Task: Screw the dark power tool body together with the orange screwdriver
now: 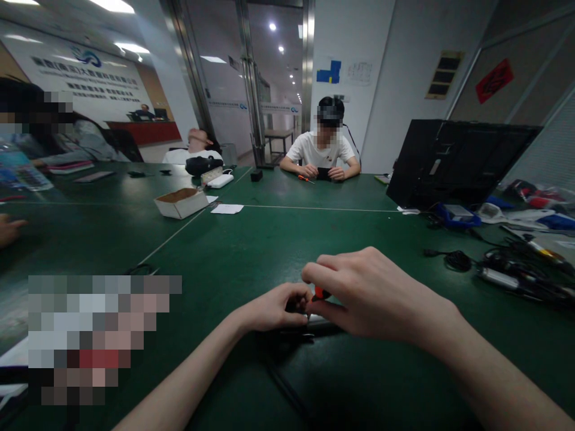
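Note:
Near the table's front middle, my right hand is closed, its fingers pinching the orange-and-black handle of a screwdriver. The screwdriver points down and its tip is hidden. Beneath it lies a silver-and-black device, mostly covered by my hands, so its exact kind does not show. My left hand curls its thumb and fingers around the device's left part, close against the right fingertips. A dark cord runs from below the hands toward the front edge.
On the right are a black monitor, coiled cables and a silver-and-black device. A white open box and a paper lie left of centre. A person sits opposite with an orange screwdriver nearby; others sit left.

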Action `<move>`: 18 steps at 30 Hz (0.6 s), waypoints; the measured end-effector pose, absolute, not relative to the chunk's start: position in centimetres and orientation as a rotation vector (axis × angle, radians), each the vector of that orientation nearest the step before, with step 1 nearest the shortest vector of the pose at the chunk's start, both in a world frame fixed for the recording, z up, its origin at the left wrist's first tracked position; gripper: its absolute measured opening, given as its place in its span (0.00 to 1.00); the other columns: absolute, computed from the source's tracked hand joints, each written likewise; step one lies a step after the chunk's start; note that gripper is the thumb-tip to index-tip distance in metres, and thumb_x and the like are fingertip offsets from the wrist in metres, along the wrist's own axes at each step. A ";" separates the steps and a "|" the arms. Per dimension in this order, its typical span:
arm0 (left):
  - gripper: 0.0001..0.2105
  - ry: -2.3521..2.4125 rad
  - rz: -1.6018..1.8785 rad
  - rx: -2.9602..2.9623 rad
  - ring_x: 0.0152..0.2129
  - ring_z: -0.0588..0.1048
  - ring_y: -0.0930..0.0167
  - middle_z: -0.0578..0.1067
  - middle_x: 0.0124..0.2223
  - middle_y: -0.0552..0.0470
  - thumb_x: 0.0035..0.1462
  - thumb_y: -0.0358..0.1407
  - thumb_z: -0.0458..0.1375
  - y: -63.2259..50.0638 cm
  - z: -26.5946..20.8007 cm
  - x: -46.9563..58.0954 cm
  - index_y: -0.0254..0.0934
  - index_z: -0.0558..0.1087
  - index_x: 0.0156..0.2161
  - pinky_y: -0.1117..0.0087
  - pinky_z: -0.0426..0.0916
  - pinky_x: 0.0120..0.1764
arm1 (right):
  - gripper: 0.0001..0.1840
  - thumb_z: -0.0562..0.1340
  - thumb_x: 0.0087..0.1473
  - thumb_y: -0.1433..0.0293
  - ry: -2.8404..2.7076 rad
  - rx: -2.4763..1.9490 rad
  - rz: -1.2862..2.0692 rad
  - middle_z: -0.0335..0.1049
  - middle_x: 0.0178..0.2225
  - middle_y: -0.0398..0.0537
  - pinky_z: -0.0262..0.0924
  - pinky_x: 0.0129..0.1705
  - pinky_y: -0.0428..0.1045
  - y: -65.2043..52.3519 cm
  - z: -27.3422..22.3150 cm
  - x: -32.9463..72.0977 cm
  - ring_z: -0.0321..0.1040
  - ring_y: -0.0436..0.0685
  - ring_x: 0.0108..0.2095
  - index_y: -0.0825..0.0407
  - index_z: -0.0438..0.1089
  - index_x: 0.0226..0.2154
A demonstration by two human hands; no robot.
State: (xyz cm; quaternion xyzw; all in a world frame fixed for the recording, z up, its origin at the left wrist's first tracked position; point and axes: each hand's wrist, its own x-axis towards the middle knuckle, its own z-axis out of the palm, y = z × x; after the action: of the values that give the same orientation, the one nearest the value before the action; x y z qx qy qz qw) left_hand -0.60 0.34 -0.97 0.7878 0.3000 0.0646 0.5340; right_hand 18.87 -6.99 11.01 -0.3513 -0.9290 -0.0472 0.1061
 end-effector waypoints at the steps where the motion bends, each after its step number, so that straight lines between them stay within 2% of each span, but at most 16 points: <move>1: 0.14 0.724 0.174 1.883 0.42 0.68 0.62 0.71 0.40 0.51 0.49 0.34 0.61 0.3 -0.9 -0.6 0.36 0.69 0.42 0.65 0.62 0.44 | 0.04 0.55 0.57 0.68 -2.745 -1.028 -0.102 0.65 0.32 0.42 0.41 0.24 0.47 -7.1 11.1 18.9 0.57 0.49 0.26 0.51 0.60 0.36; 5: 0.13 0.775 0.215 1.912 0.43 0.68 0.61 0.72 0.40 0.50 0.48 0.36 0.62 0.1 -0.7 -0.5 0.35 0.70 0.39 0.64 0.62 0.45 | 0.07 0.56 0.52 0.72 -2.769 -0.988 0.019 0.64 0.35 0.43 0.44 0.24 0.46 -7.3 11.3 18.9 0.55 0.48 0.26 0.52 0.59 0.36; 13: 0.12 0.774 0.239 1.935 0.38 0.69 0.64 0.71 0.39 0.51 0.48 0.34 0.61 0.2 -1.1 -0.6 0.35 0.69 0.39 0.67 0.64 0.40 | 0.05 0.53 0.59 0.68 -2.719 -1.024 -0.063 0.65 0.33 0.41 0.42 0.24 0.46 -6.9 11.0 19.0 0.56 0.48 0.25 0.51 0.59 0.38; 18: 0.13 0.748 0.245 1.893 0.37 0.70 0.65 0.71 0.39 0.51 0.47 0.32 0.61 0.3 -1.5 -0.7 0.35 0.68 0.40 0.66 0.64 0.40 | 0.05 0.54 0.59 0.66 -2.728 -1.040 -0.097 0.64 0.30 0.40 0.40 0.24 0.46 -6.8 11.1 19.0 0.56 0.48 0.24 0.51 0.59 0.35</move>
State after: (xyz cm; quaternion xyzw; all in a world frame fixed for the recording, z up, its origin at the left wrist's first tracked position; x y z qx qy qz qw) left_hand -0.69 0.31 -1.46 0.7891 0.3121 0.1023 0.5191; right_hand 18.99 -6.79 11.09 -0.3539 -0.9282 -0.0331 0.1101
